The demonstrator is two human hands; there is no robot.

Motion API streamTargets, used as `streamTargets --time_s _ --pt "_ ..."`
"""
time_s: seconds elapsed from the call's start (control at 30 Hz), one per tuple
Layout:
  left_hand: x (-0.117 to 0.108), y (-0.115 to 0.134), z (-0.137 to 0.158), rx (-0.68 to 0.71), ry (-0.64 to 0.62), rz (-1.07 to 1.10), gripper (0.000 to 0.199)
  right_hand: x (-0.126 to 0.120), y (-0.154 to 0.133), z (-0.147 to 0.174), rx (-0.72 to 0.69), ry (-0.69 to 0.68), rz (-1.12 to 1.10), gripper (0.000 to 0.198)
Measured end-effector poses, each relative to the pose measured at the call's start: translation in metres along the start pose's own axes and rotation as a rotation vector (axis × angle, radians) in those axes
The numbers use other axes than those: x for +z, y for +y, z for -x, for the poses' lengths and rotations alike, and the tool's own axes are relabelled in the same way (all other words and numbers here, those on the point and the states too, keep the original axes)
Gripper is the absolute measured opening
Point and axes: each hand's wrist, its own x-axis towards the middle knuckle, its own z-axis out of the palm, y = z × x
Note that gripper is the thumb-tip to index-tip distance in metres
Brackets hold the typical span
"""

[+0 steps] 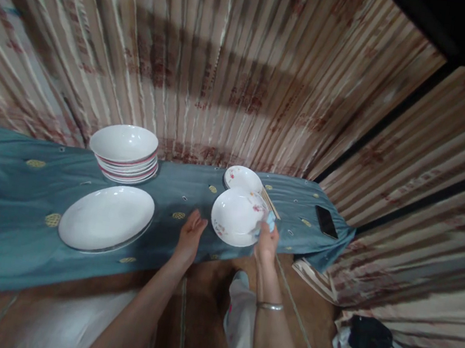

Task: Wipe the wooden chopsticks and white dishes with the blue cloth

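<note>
A white plate with floral sprays [233, 220] lies near the front edge of the cloth-covered table. My right hand [267, 242] is at its right rim, closed on a small light-blue cloth [271, 221]. Whether those fingers also grip the rim I cannot tell. Just left of the plate, a small gap away from it, is my left hand [192, 230], with loosely curled fingers, thumb apart and nothing visible in it. Smaller floral plates [244, 176] are stacked right behind the plate. Chopsticks [270, 203] lie beside them on the right.
Large oval white plates [107, 217] lie stacked on the left, with a pile of white bowls [127, 146] behind. A black phone [326, 221] rests at the right end of the blue tablecloth [188, 182]. Pleated curtains [220, 70] hang behind. A bag [370, 343] sits on the floor.
</note>
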Motion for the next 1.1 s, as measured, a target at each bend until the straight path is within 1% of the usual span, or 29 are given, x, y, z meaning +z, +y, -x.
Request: streamTargets --time_s 0.07,0.1,0.23,0.27,0.3,0.4,0.53,0.63,0.7,0.77,0.83,0.97,1.0,1.03,1.1 --pt "0.002 -0.001 0.002 -0.053 0.02 -0.011 0.033 0.0 0.005 -0.001 0.131 0.004 -0.152 0.027" --pt "0.003 -0.001 0.004 -0.081 0.003 -0.016 0.032 0.001 0.006 0.0 0.174 0.002 -0.198 0.026" --pt "0.006 0.001 0.016 -0.182 -0.221 -0.065 0.033 0.007 0.006 0.006 0.313 -0.006 -0.293 0.023" --pt "0.006 0.002 0.018 -0.19 -0.257 -0.079 0.035 0.008 0.006 0.007 0.345 -0.014 -0.3 0.023" --pt "0.007 0.002 0.02 -0.186 -0.269 -0.089 0.037 0.009 0.005 0.008 0.372 -0.025 -0.302 0.023" --pt "0.006 0.002 0.021 -0.135 -0.237 -0.101 0.041 0.01 0.004 0.007 0.418 -0.065 -0.283 0.022" --pt "0.0 0.004 0.018 -0.085 -0.25 -0.157 0.042 0.01 0.0 0.001 0.407 -0.101 -0.279 0.024" --pt "-0.008 0.01 0.014 -0.049 -0.281 -0.251 0.044 0.007 0.001 -0.004 0.354 -0.143 -0.24 0.022" --pt "-0.014 0.013 0.013 -0.036 -0.31 -0.305 0.045 0.004 0.003 -0.006 0.306 -0.179 -0.175 0.021" --pt "-0.019 0.015 0.012 -0.031 -0.33 -0.338 0.045 0.001 0.005 -0.009 0.231 -0.219 -0.082 0.023" --pt "-0.021 0.015 0.013 -0.035 -0.34 -0.358 0.045 0.0 0.005 -0.01 0.106 -0.25 0.059 0.029" --pt "-0.022 0.011 0.015 -0.044 -0.319 -0.358 0.043 0.002 0.002 -0.006 -0.191 -0.227 0.469 0.046" --pt "-0.022 0.009 0.015 -0.043 -0.309 -0.354 0.042 0.003 0.002 -0.003 -0.256 -0.24 0.551 0.051" --pt "-0.021 0.008 0.015 -0.041 -0.301 -0.351 0.041 0.005 0.002 0.0 -0.319 -0.28 0.618 0.055" --pt "-0.02 0.006 0.015 -0.038 -0.291 -0.345 0.043 0.009 0.005 0.007 -0.43 -0.408 0.736 0.061"
